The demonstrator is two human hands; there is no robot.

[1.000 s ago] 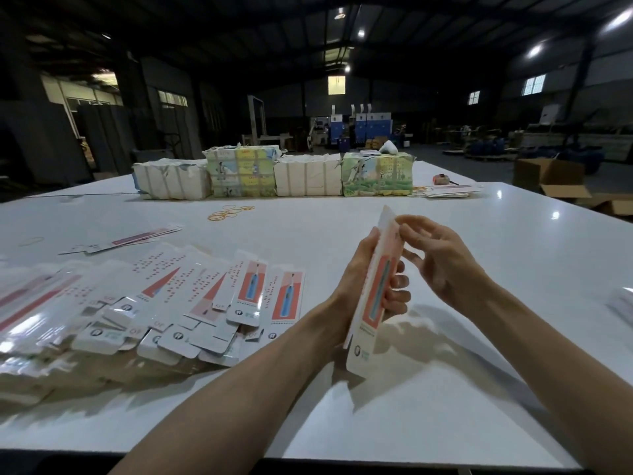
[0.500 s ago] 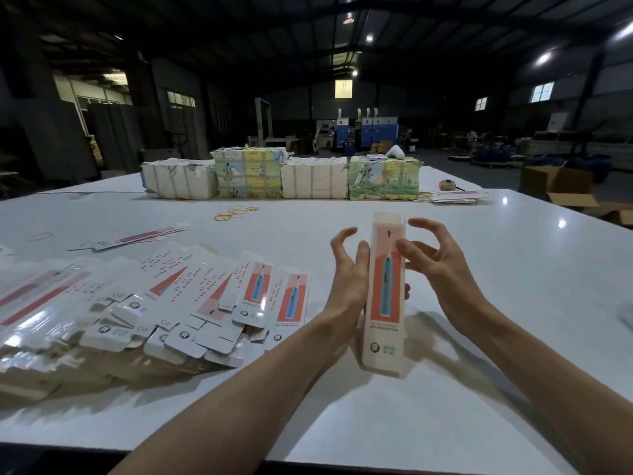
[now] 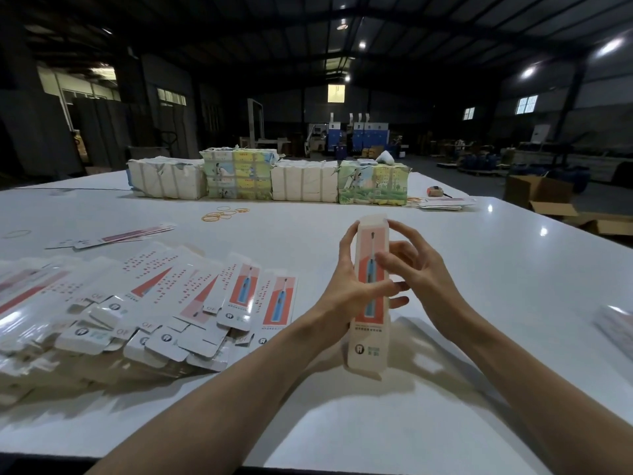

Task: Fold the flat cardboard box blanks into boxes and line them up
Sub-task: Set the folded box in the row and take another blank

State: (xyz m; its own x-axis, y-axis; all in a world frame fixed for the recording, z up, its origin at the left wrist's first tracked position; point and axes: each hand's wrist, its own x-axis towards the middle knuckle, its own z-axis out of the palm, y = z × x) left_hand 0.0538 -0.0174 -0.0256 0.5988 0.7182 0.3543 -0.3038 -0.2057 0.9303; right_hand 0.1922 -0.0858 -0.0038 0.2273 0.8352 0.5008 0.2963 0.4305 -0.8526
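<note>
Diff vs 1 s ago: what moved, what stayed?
The box turned from edge-on and tilted to upright, printed face toward the camera. The left hand keeps gripping it; the right hand moved from the top edge to its upper front. The flat blanks and bundles are unchanged.

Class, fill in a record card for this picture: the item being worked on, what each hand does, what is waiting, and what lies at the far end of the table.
Item: tall narrow box, upright, toothbrush picture facing the camera
Hands: left hand grips the box, thumb across its front; right hand pinches it near the top
Waiting: flat blanks fanned out on the white table, left of the hands
Far end: row of wrapped bundles, rubber bands in front
</note>
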